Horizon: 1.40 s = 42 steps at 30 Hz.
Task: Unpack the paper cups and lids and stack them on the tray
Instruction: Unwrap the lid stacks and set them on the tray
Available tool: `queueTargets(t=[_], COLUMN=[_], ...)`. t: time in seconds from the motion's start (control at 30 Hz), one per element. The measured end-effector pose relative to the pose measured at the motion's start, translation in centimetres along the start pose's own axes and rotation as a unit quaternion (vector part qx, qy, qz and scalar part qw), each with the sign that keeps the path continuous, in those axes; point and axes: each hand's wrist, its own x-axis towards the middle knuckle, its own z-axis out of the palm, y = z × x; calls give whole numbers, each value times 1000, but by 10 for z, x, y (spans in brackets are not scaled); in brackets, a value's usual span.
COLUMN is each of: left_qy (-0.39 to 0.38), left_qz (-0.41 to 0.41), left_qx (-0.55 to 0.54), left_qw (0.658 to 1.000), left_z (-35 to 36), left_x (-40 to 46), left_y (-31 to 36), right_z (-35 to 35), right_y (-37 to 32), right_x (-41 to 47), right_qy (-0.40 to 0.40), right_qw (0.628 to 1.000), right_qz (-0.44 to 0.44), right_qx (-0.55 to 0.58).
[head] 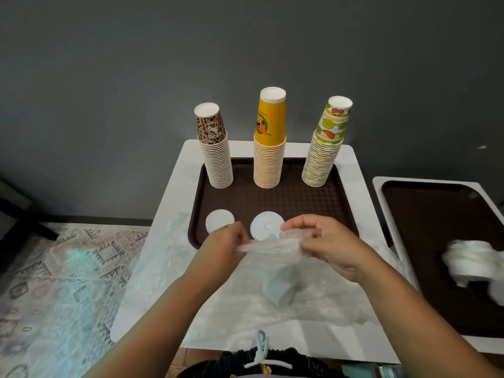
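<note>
Both hands (226, 241) (324, 241) pinch a clear bag (272, 268) holding seemingly white lids (281, 289).

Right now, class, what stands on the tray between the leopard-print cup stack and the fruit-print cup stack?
The head view shows the yellow cup stack standing between the leopard-print cup stack and the fruit-print cup stack, along the far edge of the brown tray.

Both hands, left hand (226, 241) and right hand (324, 244), pinching a clear plastic bag (272, 271) over the brown tray (275, 203); three cup stacks (270, 159) upright behind, two white lid piles (219, 221) in front
</note>
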Motion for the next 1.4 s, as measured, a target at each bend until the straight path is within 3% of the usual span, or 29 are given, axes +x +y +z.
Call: queueTargets(t=[0.13,0.33,0.4,0.47,0.5,0.53,0.6,0.63,0.7,0.77,0.8,0.83,0.93,1.0,1.07,1.13,1.27,1.33,1.37,1.4], left_qy=[-33,-126,-122,-75,-55,-48,-77,-90,-96,-93,-101,-116,-188,-190,-138,-92,-84,-87,-97,-113], left_qz=[-89,27,40,-15,-79,-151,-246,-268,-289,-307,-307,-296,-235,-163,-43,46,84,10,-65,-140], left_qx=[-61,-62,-28,-72,-158,-279,-515,-583,-640,-664,-657,-630,-448,-260,-77,-7,17,-52,-138,-254], left_qw=[994,990,991,994,983,947,818,762,706,676,681,708,842,933,987,995,993,995,984,950], left_z=[14,29,32,37,38,36,30,26,19,16,15,15,17,18,21,28,46,50,52,53], left_x=[2,6,9,13,15,18,24,26,28,27,26,26,26,25,24,23,28,30,30,29], left_y=[-15,-11,-10,-11,-12,-12,-11,-9,-8,-10,-10,-14,-30,-34,-32,-28,-27,-31,-31,-32], right_z=[9,31,34,35,34,31,25,20,11,5,3,2,-2,-3,0,5,18,23,24,24], right_y=[12,28,26,25,25,27,31,34,45,54,56,57,54,56,56,55,52,55,56,58], right_x=[4,2,-1,-3,-4,-4,0,2,8,12,12,12,10,10,12,14,13,9,7,5], right_qy=[29,24,22,21,23,30,58,77,116,146,155,158,124,115,114,103,90,98,104,109], right_qw=[998,999,998,995,992,987,977,974,969,980,985,981,929,892,882,893,959,976,978,978], right_qz=[58,3,-9,-21,-30,-39,-47,-42,-9,39,67,96,155,157,150,143,99,86,81,78], right_qx=[19,-35,-49,-93,-121,-152,-198,-211,-219,-131,-45,53,313,409,433,413,251,176,162,161])
